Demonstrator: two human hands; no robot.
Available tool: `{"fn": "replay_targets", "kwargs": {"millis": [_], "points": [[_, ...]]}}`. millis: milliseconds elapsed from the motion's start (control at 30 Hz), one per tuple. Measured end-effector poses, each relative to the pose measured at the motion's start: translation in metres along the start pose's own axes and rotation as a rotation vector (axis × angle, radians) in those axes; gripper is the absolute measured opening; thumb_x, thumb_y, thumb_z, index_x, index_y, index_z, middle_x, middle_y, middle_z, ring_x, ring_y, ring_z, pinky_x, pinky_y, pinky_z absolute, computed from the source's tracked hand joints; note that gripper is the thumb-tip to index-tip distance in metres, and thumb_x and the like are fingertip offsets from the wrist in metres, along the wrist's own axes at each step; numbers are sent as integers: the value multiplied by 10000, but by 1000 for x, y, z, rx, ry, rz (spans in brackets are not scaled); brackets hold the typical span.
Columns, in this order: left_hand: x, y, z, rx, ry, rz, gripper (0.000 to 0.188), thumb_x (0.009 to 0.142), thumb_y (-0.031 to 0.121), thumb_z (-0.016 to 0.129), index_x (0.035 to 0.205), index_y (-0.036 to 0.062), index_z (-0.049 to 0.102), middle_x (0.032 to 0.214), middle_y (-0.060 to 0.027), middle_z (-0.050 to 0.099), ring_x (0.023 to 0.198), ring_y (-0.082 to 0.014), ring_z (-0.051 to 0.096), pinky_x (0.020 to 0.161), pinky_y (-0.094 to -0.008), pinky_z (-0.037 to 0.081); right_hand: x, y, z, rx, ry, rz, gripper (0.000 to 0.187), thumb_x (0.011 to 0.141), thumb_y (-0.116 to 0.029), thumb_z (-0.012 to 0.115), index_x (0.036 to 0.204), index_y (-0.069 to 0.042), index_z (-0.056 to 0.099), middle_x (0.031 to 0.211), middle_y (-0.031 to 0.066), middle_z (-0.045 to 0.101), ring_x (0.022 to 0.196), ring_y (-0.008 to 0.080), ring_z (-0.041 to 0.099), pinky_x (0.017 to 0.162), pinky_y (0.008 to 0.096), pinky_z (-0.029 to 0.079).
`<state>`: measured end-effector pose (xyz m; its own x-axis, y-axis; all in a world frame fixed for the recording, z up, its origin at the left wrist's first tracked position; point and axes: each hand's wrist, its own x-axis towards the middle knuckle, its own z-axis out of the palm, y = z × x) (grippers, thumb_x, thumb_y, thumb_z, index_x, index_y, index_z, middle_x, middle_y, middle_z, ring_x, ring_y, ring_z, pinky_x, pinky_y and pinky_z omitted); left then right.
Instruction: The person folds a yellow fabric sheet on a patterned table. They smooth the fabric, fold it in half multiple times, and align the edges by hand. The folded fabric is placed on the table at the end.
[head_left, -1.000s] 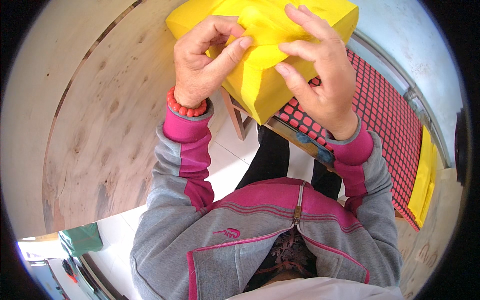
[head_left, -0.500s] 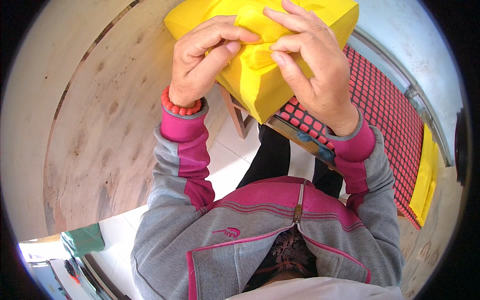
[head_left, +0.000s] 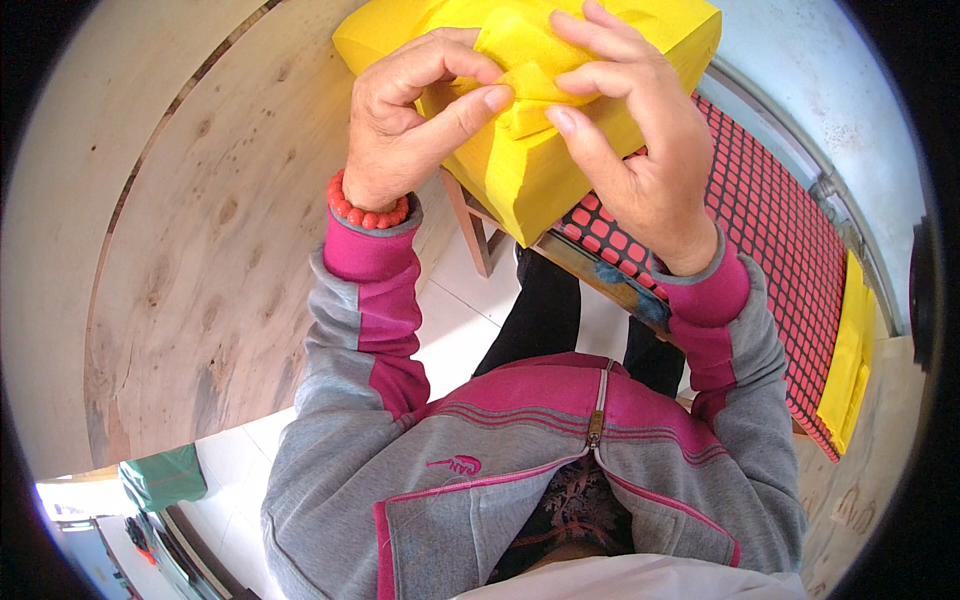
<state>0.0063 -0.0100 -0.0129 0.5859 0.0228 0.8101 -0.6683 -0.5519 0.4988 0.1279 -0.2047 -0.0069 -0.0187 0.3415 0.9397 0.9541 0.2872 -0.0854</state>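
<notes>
Pinch: my left hand (head_left: 400,122) clamps yellow fabric (head_left: 505,180) between thumb and forefinger; my right hand (head_left: 645,145), digits parted, contact unclear | Place: far centre, checked mat (head_left: 770,240) to right | Step, judged: folding it | Next calls for: right hand pinching too

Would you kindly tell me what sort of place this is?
Possibly a small workroom: the left hand pinches a yellow cloth-like item, similar yellow material lies on a red-and-black patterned surface, and a broad wooden surface spans the left.
</notes>
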Motion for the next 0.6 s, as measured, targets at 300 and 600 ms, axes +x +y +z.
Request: {"fn": "replay_targets", "kwargs": {"millis": [300,600], "points": [[-4,0,13,-148,167,-78,76,940,-1,700,1013,6,678,1061,-41,698,957,-101,646,836,-242,508,0,3,-5,-169,-91,-132,194,815,-114,775,968,-50,674,1321,213,642,1255,420,594,1059,516,451],[-1,0,-1,-47,2,52,190,897,-59,608,1035,-23,733,1157,-139,705,1064,-197,663,902,-302,510,3,2,1,-50,-25,-57,146,826,-56,759,928,-28,658,1270,201,673,1245,425,603,1058,510,467]]}}
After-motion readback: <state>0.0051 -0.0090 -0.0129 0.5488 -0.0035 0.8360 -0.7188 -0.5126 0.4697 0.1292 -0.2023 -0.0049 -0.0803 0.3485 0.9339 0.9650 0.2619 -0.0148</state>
